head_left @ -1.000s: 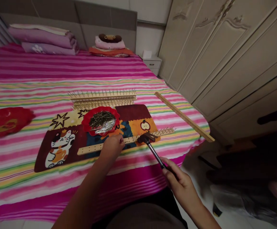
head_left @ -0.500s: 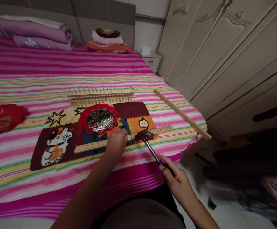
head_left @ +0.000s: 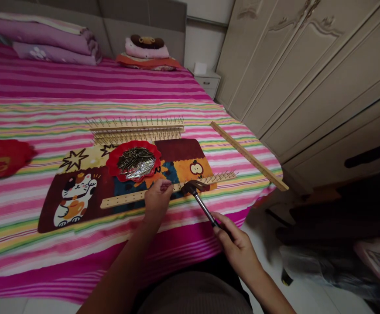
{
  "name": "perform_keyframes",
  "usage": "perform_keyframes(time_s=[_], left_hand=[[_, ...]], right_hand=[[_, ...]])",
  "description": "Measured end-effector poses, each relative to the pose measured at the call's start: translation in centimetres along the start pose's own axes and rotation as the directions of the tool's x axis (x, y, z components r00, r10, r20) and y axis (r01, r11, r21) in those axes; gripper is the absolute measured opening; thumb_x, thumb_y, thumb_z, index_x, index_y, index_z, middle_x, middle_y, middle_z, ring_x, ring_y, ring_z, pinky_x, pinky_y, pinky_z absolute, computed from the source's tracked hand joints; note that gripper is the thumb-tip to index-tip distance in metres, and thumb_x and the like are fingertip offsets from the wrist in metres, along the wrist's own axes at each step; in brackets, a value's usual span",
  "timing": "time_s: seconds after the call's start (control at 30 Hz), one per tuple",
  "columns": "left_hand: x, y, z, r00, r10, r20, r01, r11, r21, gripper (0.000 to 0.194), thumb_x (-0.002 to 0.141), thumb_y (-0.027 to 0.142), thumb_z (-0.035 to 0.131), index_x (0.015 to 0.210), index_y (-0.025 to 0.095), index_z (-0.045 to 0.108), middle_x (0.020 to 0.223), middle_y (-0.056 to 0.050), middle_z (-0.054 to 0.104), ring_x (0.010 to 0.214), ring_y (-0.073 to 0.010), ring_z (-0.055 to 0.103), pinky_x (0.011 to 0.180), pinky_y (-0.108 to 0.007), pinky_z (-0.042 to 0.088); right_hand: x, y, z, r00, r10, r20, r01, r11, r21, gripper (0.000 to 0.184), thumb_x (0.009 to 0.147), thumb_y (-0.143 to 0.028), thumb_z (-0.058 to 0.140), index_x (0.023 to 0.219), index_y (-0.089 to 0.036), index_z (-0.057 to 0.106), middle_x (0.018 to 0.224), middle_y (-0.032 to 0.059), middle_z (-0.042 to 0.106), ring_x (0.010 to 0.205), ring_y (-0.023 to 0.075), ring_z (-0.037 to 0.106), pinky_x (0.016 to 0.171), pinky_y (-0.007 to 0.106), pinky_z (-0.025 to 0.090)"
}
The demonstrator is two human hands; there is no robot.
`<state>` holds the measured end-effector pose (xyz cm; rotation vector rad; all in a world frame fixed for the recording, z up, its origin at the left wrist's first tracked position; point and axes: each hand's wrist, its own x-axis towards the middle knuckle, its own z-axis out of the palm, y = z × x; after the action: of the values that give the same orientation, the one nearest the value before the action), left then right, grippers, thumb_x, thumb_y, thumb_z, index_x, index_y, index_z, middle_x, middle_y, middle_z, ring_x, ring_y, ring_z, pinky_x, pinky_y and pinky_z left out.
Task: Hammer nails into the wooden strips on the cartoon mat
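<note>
My right hand (head_left: 234, 237) is wrapped round the handle of a claw hammer (head_left: 205, 208). The hammer's dark head rests at or just above a pale wooden strip (head_left: 121, 200), whose left part has small holes and whose right part bristles with nails (head_left: 220, 176). Just left of the hammer head, over the strip, my left hand (head_left: 157, 200) is closed in a pinch. Whatever is between those fingertips is too small to make out. Behind that hand a red scalloped dish (head_left: 111, 163) holds a heap of loose nails (head_left: 136, 162).
Under the strip lies a patterned mat (head_left: 46, 213) with a cat picture. Nail-studded wooden strips (head_left: 137, 128) lie behind the dish. Another strip (head_left: 248, 155) lies by the bed's right edge. A second red dish (head_left: 5, 157) is at far left; a wardrobe (head_left: 294, 87) stands right.
My left hand has shifted slightly left and turned, bringing the pinched fingertips into view. The hammer stays near the same spot on the strip. The whole view has shifted a little.
</note>
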<state>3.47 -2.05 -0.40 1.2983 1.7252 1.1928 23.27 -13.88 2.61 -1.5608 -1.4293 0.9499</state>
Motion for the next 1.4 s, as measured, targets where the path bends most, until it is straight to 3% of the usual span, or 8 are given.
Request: perform_keyframes(time_s=[0.13, 0.33, 0.6, 0.83, 1.1, 1.2, 1.27, 1.4], left_hand=[[-0.1, -0.6, -0.1, 0.996, 0.094, 0.000, -0.094, 0.993, 0.065, 0.013, 0.068, 0.030, 0.056, 0.074, 0.021, 0.064, 0.061, 0.004, 0.061, 0.060, -0.0113, 0.057, 0.062, -0.023, 0.046], [-0.3, -1.1, 0.2, 0.969, 0.244, 0.044, -0.248, 0.965, 0.091, 0.017, 0.072, 0.030, 0.054, 0.081, 0.021, 0.065, 0.071, 0.000, 0.064, 0.063, -0.0114, 0.057, 0.065, -0.023, 0.046], [-0.6, -1.2, 0.9, 0.977, 0.212, -0.006, -0.211, 0.975, 0.069, 0.014, 0.070, 0.028, 0.056, 0.080, 0.019, 0.057, 0.071, 0.001, 0.062, 0.062, -0.0109, 0.057, 0.064, -0.024, 0.047], [-0.6, -1.4, 0.8, 0.969, 0.245, 0.009, -0.244, 0.960, 0.138, 0.009, 0.071, 0.028, 0.055, 0.076, 0.020, 0.055, 0.064, 0.003, 0.058, 0.060, -0.0109, 0.055, 0.062, -0.024, 0.044], [-0.6, -1.6, 0.7, 0.968, 0.247, 0.049, -0.251, 0.959, 0.135, 0.005, 0.070, 0.022, 0.057, 0.075, 0.021, 0.057, 0.064, 0.003, 0.059, 0.062, -0.0109, 0.056, 0.063, -0.023, 0.044], [-0.4, -1.5, -0.7, 0.967, 0.237, 0.095, -0.247, 0.963, 0.109, 0.008, 0.072, 0.024, 0.057, 0.080, 0.021, 0.058, 0.068, 0.002, 0.061, 0.062, -0.0105, 0.057, 0.062, -0.022, 0.045], [0.4, -1.3, -2.5, 0.971, 0.237, 0.041, -0.241, 0.956, 0.168, 0.011, 0.075, 0.026, 0.054, 0.083, 0.021, 0.059, 0.072, 0.001, 0.063, 0.064, -0.0114, 0.057, 0.063, -0.023, 0.045], [3.8, -0.5, -6.9, 0.945, 0.308, -0.105, -0.201, 0.807, 0.555, 0.016, 0.076, 0.024, 0.050, 0.083, 0.020, 0.064, 0.084, -0.005, 0.065, 0.081, -0.0185, 0.058, 0.075, -0.030, 0.043]], right_hand=[[0.1, 0.0, -0.1, 1.000, -0.009, 0.000, 0.009, 1.000, -0.007, 0.033, 0.079, -0.029, 0.055, 0.110, -0.022, 0.065, 0.098, 0.0031, 0.071, 0.093, 0.0201, 0.065, 0.083, 0.029, 0.050], [0.2, 0.0, 0.0, 1.000, -0.010, 0.011, 0.010, 1.000, 0.014, 0.034, 0.081, -0.028, 0.053, 0.113, -0.020, 0.063, 0.101, 0.0040, 0.071, 0.093, 0.0193, 0.065, 0.082, 0.027, 0.050], [1.2, -1.0, 0.5, 0.997, -0.077, 0.026, 0.077, 0.997, -0.028, 0.034, 0.082, -0.026, 0.052, 0.113, -0.021, 0.062, 0.100, 0.0036, 0.071, 0.091, 0.0178, 0.066, 0.080, 0.025, 0.051], [1.8, -1.6, 0.6, 0.984, -0.173, 0.042, 0.176, 0.979, -0.102, 0.035, 0.085, -0.025, 0.048, 0.118, -0.021, 0.059, 0.110, 0.0058, 0.068, 0.103, 0.0193, 0.062, 0.090, 0.030, 0.048], [0.7, -1.2, 0.1, 0.983, -0.181, 0.041, 0.185, 0.977, -0.103, 0.034, 0.084, -0.027, 0.051, 0.116, -0.022, 0.061, 0.111, 0.0050, 0.068, 0.102, 0.0193, 0.063, 0.090, 0.029, 0.048], [-0.1, -0.6, -0.2, 0.987, -0.155, 0.037, 0.158, 0.984, -0.083, 0.034, 0.083, -0.029, 0.053, 0.116, -0.023, 0.062, 0.110, 0.0047, 0.068, 0.099, 0.0196, 0.064, 0.089, 0.028, 0.049], [-0.6, 0.0, -0.3, 0.990, -0.132, 0.049, 0.134, 0.989, -0.059, 0.033, 0.082, -0.031, 0.054, 0.114, -0.024, 0.063, 0.108, 0.0049, 0.069, 0.097, 0.0198, 0.065, 0.087, 0.027, 0.050], [-1.4, 0.9, 0.0, 0.996, -0.068, 0.058, 0.070, 0.997, -0.031, 0.032, 0.080, -0.035, 0.057, 0.109, -0.024, 0.067, 0.103, 0.0045, 0.071, 0.093, 0.0215, 0.067, 0.083, 0.028, 0.052]])
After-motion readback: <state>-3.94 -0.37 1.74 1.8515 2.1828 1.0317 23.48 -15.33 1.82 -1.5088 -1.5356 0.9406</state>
